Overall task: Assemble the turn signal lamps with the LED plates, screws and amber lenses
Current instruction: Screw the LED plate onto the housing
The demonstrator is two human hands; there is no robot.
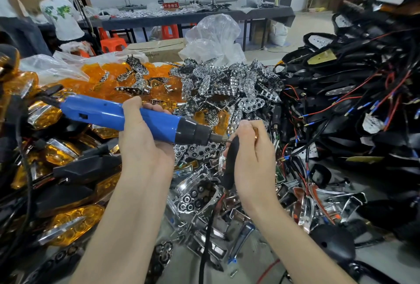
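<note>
We hold blue screwdriver [109,113] level in left hand [145,138], fingers wrapped firm round barrel, so bit meets work square. Right hand [252,154] clasps black lamp housing [231,163] on edge, turned toward bit, lifted above parts heap. We judge screw being driven, though screw is too small to confirm. LED plates [227,83] piled centre, amber lenses [106,83] behind left, near for following units.
</note>
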